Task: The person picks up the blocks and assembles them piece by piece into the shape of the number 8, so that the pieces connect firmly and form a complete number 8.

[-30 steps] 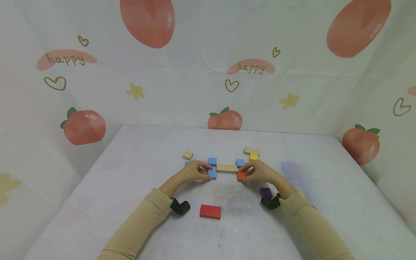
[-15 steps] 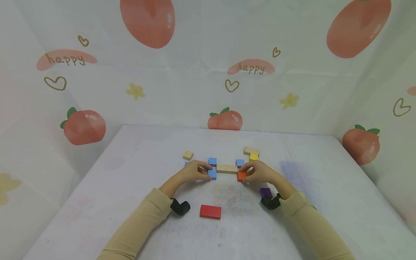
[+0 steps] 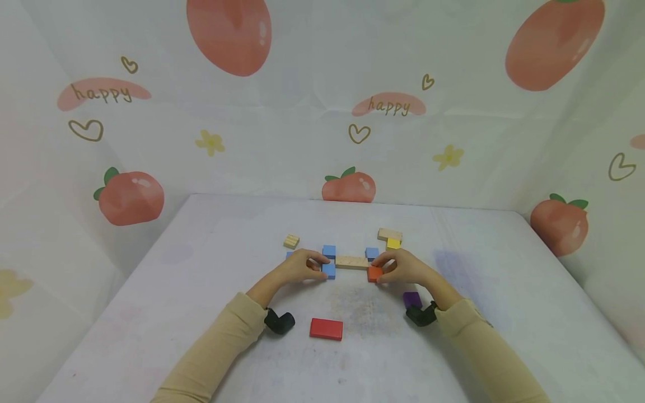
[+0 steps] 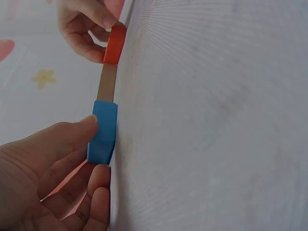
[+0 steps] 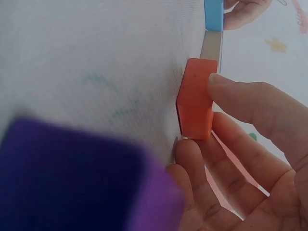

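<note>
On the table, my left hand (image 3: pixel 302 265) pinches a blue block (image 3: pixel 329 271) between thumb and fingers. A second blue block (image 3: pixel 329 251) sits just behind it. My right hand (image 3: pixel 404 267) holds an orange block (image 3: pixel 374 273) the same way, with another blue block (image 3: pixel 372 253) behind that one. Between these two pairs lies a long plain wooden block (image 3: pixel 351 262). The left wrist view has my thumb on the near blue block (image 4: pixel 103 132). In the right wrist view, thumb and fingers grip the orange block (image 5: pixel 197 98), and a blurred purple block (image 5: pixel 72 178) fills the lower left.
A red block (image 3: pixel 326 329) lies toward the front, and a purple block (image 3: pixel 411 299) is partly behind the right wrist camera. Farther back are a ridged wooden piece (image 3: pixel 291 241), a plain block (image 3: pixel 390 234) and a yellow block (image 3: pixel 393 244). Another blue piece (image 3: pixel 289 255) is mostly hidden behind my left hand.
</note>
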### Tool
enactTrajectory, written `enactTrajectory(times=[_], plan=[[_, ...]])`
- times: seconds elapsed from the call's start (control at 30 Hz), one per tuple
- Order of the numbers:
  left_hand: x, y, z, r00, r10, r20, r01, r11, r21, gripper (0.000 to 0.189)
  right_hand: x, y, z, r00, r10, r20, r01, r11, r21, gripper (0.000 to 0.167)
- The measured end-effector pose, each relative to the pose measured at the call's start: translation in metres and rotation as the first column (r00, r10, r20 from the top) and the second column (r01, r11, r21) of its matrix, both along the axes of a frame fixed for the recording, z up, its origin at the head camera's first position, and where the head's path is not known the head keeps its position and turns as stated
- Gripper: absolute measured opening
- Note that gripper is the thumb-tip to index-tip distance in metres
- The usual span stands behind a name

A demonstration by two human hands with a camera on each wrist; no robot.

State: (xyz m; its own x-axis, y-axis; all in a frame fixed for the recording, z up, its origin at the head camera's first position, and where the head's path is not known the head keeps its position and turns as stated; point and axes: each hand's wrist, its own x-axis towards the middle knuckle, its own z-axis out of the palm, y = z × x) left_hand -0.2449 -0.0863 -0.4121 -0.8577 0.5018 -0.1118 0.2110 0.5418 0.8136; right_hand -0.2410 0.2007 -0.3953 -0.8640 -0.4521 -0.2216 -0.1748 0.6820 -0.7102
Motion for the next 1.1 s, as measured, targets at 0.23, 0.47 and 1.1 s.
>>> enactTrajectory(times=[0.23, 0.47, 1.1], plan=[[0.000, 0.000, -0.001, 1.000, -0.001, -0.001, 0.001, 1.000, 0.002, 0.034, 0.001, 0.004, 0.001, 1.000, -0.011, -0.004, 0.011, 1.000, -0.008, 0.036], [0.000, 0.000, 0.000, 1.000, 0.004, -0.007, -0.004, 1.000, -0.005, 0.034, 0.003, 0.007, 0.004, 1.000, 0.017, -0.012, -0.017, 1.000, -0.017, 0.036], [0.001, 0.000, 0.003, 1.000, 0.012, -0.024, -0.013, 1.000, -0.022, 0.034, 0.011, 0.022, 0.010, 1.000, 0.018, -0.022, -0.018, 1.000, -0.009, 0.036]])
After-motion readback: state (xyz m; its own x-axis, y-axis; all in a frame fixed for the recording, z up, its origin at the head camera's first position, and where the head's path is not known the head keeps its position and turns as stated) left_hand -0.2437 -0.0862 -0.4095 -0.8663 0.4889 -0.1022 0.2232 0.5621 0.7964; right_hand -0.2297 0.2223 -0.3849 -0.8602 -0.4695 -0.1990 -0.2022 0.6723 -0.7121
